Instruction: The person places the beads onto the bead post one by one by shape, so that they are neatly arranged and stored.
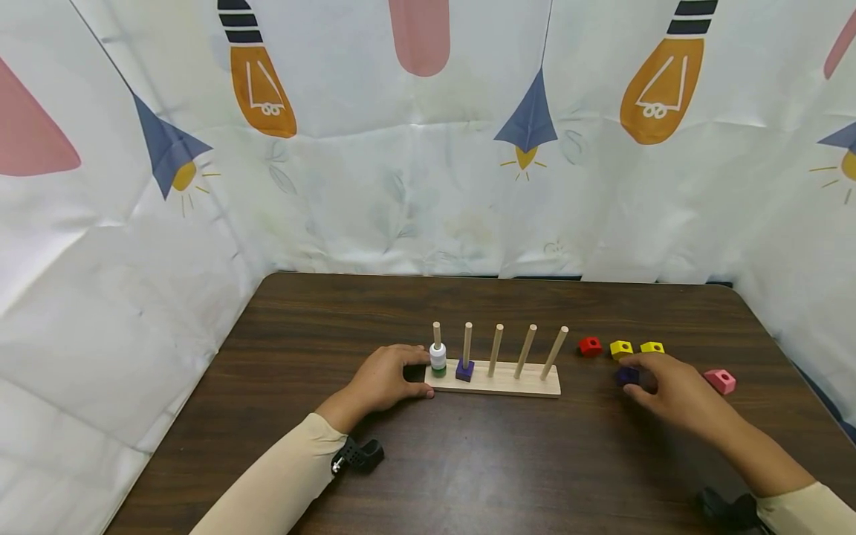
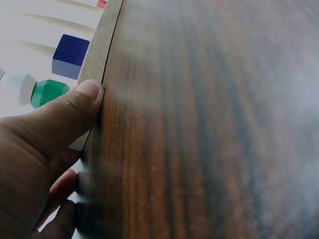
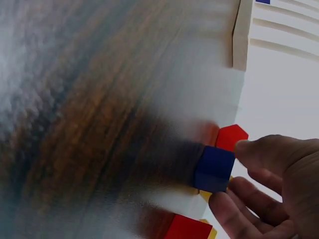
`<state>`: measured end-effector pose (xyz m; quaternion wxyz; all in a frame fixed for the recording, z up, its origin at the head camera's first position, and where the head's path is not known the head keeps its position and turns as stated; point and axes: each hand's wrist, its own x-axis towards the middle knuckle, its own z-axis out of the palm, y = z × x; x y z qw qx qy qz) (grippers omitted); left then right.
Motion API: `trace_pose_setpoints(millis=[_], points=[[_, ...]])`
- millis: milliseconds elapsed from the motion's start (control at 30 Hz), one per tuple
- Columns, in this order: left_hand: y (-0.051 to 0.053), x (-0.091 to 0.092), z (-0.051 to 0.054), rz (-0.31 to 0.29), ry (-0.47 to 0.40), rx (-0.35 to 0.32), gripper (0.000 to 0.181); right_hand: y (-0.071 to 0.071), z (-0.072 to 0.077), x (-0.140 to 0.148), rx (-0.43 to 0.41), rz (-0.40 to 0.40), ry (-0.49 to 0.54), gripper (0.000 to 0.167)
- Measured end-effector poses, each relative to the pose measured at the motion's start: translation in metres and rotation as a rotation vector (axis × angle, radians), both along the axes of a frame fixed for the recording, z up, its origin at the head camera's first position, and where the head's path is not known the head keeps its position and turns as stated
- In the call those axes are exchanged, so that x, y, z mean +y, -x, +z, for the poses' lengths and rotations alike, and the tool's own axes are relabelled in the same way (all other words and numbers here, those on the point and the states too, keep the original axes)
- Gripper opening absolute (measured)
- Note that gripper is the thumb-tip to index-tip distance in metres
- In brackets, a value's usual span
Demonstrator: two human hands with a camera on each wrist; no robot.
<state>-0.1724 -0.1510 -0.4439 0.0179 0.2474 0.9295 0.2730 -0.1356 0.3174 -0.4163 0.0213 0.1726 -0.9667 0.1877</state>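
Note:
My left hand (image 1: 384,379) grips the left end of the wooden peg base (image 1: 511,383), its thumb (image 2: 75,112) along the front edge and the fingers behind. White beads (image 1: 438,357) sit above a green one (image 1: 438,371) on the leftmost peg. Around the second peg, at its foot, is a dark blue block (image 1: 464,370); the other pegs are bare. Right of the base, my right hand (image 1: 682,390) pinches another dark blue block (image 1: 627,376) between thumb and fingers. In the right wrist view this block (image 3: 214,168) is low over or on the table; contact beneath it is unclear.
Behind the right hand are a red block (image 1: 590,346) and two yellow blocks (image 1: 620,349). A pink block (image 1: 720,381) lies to the right of that hand. The brown table (image 1: 468,461) meets a patterned white cloth (image 1: 414,186) at its back edge.

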Motion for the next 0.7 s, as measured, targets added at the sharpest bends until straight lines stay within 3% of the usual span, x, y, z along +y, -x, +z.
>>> trace_pose_setpoints(millis=[267, 500, 700], points=[[0.0, 0.0, -0.001, -0.007, 0.001, 0.006, 0.052, 0.007, 0.001, -0.001, -0.124, -0.012, -0.013, 0.03], [0.001, 0.0, 0.0, -0.015, -0.002, 0.005, 0.052, 0.01, 0.0, -0.007, -0.083, -0.013, -0.03, 0.029], [0.001, 0.0, -0.001, -0.014, 0.004, 0.009, 0.052, 0.013, 0.007, -0.018, -0.053, 0.015, 0.029, 0.027]])
